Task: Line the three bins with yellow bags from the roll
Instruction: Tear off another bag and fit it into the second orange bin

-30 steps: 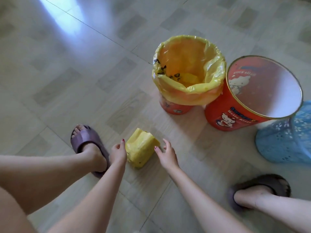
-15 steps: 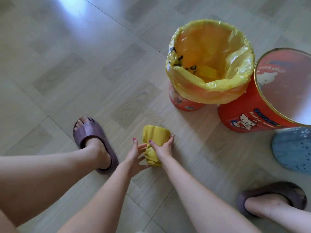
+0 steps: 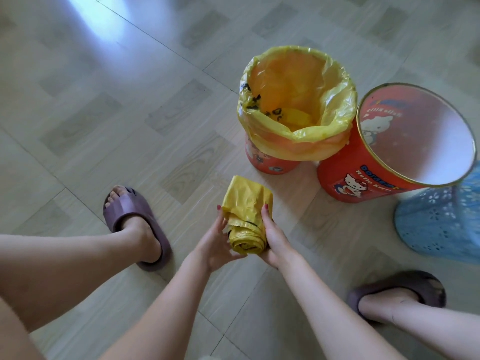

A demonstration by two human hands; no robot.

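From the head camera, both hands meet over the floor (image 3: pixel 104 105) with the roll (image 3: pixel 246 216) of yellow bags held between them. The right hand (image 3: pixel 275 237) grips the roll's right side, fingers curled around it and one red-nailed fingertip pressing on top. The left hand (image 3: pixel 215 242) is more open, palm turned toward the roll and cupping its left end, fingers loosely spread and touching the plastic. The roll's loose outer sheet stands up at the far end, partly unwound, with some black print showing at the near end. Beyond the hands stands a red bin (image 3: pixel 272 165) already lined: a yellow bag (image 3: pixel 298 100) is folded down over its rim. Just beside it on the right, touching or nearly so, a second red bin (image 3: pixel 363 178) with cartoon-cat print has a bare inside. A blue bin (image 3: pixel 441 224) with pierced walls sits at the right edge, partly behind the second one and cut off by the frame. A purple slipper (image 3: pixel 130 211) is on the left foot near the hands, another slipper (image 3: pixel 405 289) on the right foot at lower right.
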